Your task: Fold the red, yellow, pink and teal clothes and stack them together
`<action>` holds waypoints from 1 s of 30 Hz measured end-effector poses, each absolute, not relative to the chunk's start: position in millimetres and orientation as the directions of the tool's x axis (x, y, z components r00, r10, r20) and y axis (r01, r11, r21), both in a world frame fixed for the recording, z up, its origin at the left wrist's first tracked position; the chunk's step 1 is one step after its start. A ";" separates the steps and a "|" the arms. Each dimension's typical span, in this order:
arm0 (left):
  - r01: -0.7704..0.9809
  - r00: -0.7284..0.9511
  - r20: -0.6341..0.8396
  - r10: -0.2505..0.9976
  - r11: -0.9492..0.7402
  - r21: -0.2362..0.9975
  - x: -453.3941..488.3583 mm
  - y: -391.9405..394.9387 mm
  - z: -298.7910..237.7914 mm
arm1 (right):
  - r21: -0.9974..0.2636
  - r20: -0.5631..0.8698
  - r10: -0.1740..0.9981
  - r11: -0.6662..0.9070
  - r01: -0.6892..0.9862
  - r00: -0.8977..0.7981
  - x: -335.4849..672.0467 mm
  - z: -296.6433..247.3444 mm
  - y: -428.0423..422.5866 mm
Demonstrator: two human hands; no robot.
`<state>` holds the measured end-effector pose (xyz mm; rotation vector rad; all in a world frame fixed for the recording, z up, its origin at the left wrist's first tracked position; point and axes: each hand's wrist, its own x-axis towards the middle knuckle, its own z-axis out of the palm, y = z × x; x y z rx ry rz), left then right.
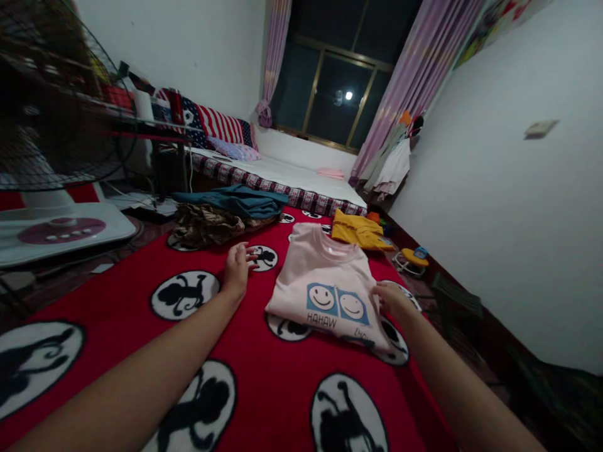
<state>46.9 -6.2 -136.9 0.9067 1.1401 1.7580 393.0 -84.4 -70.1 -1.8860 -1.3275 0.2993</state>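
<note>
Red blanket (264,376) carries folded pink T-shirt (325,276) near its right edge; left hand (237,269) flat beside it, fingers apart; right hand (390,296) touching shirt's right side, can't tell if gripping

A red blanket (264,370) is carrying a folded pink shirt (325,270), a yellow garment (355,231) and a clothes pile (221,216).

Left hand (237,267) extended forward, palm down, splayed, right hand (390,297) extended forward, loosely curled
</note>
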 end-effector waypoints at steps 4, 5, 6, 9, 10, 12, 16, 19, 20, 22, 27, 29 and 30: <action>0.013 -0.287 0.261 0.922 -0.268 0.963 53.6 0.2 -147.9 | -0.757 0.190 0.824 -0.223 0.614 0.534 409.6 -93.7 -81.4; 0.072 -0.251 0.303 0.919 -0.295 0.953 55.2 0.3 -150.1 | -0.758 0.210 0.811 -0.218 0.615 0.547 411.9 -92.5 -75.3; 0.117 -0.215 0.342 0.915 -0.323 0.939 56.4 0.0 -151.8 | -0.759 0.235 0.799 -0.204 0.619 0.553 412.7 -90.4 -68.4; 0.184 -0.124 0.397 0.909 -0.372 0.910 57.9 -2.0 -153.3 | -0.702 0.363 0.772 -0.142 0.698 0.522 404.6 -84.7 -49.7; 0.193 -0.099 0.401 0.911 -0.378 0.906 57.9 -2.9 -152.9 | -0.658 0.400 0.767 -0.140 0.740 0.501 398.9 -84.3 -45.7; 0.210 -0.050 0.404 0.913 -0.386 0.898 57.9 -4.9 -151.0 | -0.560 0.413 0.773 -0.202 0.804 0.482 385.6 -85.6 -41.4; 0.290 0.068 0.403 0.913 -0.405 0.867 60.1 -12.1 -144.9 | -0.442 0.288 0.808 -0.364 0.820 0.514 365.8 -92.4 -39.6; 0.286 0.176 0.379 0.908 -0.416 0.863 63.4 -19.7 -139.3 | -0.366 0.347 0.819 -0.332 0.870 0.458 362.2 -97.0 -37.3; 0.279 0.201 0.377 0.904 -0.421 0.863 64.5 -21.9 -137.5 | -0.332 0.388 0.812 -0.318 0.888 0.436 362.4 -98.2 -36.5; 0.280 0.220 0.388 0.895 -0.439 0.854 66.1 -25.2 -134.0 | -0.282 0.465 0.790 -0.295 0.913 0.399 363.4 -100.3 -35.5; 0.284 0.212 0.405 0.890 -0.452 0.845 66.4 -29.5 -128.2 | -0.377 0.591 0.718 -0.156 0.913 0.367 366.5 -98.3 -40.9; 0.272 0.215 0.405 0.889 -0.453 0.849 66.4 -31.5 -127.4 | -0.439 0.661 0.634 -0.109 0.892 0.402 368.9 -94.3 -44.8; 0.267 0.220 0.408 0.886 -0.457 0.848 66.6 -32.8 -127.3 | -0.464 0.688 0.583 -0.105 0.879 0.433 370.8 -92.4 -46.6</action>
